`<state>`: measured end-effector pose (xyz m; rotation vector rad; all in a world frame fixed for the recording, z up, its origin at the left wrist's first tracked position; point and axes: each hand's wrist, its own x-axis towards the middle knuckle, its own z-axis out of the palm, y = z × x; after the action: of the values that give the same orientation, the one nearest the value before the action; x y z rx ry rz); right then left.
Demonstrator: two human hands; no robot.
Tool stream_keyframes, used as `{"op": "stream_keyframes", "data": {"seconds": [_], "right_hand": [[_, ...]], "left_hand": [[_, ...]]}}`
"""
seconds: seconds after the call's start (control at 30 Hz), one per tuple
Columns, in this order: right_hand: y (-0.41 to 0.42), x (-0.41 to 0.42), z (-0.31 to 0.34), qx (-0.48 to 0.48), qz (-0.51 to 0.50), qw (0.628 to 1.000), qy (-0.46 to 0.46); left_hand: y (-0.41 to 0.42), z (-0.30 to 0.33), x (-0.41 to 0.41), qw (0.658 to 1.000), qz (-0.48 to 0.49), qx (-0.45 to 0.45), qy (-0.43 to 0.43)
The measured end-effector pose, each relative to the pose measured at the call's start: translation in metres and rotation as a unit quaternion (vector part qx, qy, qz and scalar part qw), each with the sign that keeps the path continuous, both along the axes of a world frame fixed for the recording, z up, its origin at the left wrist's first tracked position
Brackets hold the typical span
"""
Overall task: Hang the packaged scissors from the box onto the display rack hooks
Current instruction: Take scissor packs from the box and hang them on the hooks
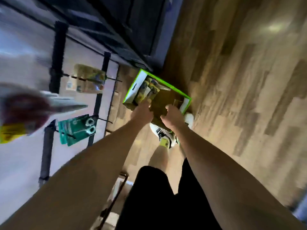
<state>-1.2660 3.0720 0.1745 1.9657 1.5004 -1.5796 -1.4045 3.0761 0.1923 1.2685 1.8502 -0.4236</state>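
Far left, close to the lens: a blurred dark-red shape with a yellow tag (10, 132) below it — too smeared to identify. Beside it, the display rack (57, 52), dark uprights against a pale panel, with thin black hooks (114, 79) sticking out. On an upper hook hangs a yellow-green package (88, 75); on a lower hook, teal scissor packages (75, 130) with two grey handle loops showing.

Centre: a green-edged box (132, 87) sits on the wood-look floor (232, 97) at the foot of the rack, by a dark cabinet base. Packaged scissors (147, 90), yellow-green cards, are stacked at the box's left end; the right part shows bare brown cardboard.

Both arms reach straight down and forward to the box. The left hand (142, 111) is at the near-left edge, fingertips touching the lowest package in the stack — whether it pinches the card cannot be told through the blur. The right hand (172, 116) is at the near edge right of centre, fingers curled over the cardboard rim, gripping it.

Below the hands: a white shoe (163, 132) with black stripes and a yellow sock, another white shoe (189, 118) by the box's right corner, black shorts (157, 196).
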Motion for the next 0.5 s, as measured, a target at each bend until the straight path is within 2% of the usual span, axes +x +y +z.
{"op": "stream_keyframes", "data": {"seconds": [0.17,0.33,0.5], "right_hand": [[-0.019,0.002,-0.08,-0.032,-0.106,0.994,0.02],[-0.026,-0.006,-0.168,-0.036,-0.129,0.99,0.033],[-0.029,-0.034,-0.271,-0.059,-0.212,0.974,0.044]], "left_hand": [[0.002,-0.079,0.005,0.998,-0.053,-0.027,0.022],[0.011,-0.162,-0.017,0.993,-0.091,-0.047,0.065],[0.019,-0.253,-0.042,0.981,-0.173,-0.037,0.083]]}}
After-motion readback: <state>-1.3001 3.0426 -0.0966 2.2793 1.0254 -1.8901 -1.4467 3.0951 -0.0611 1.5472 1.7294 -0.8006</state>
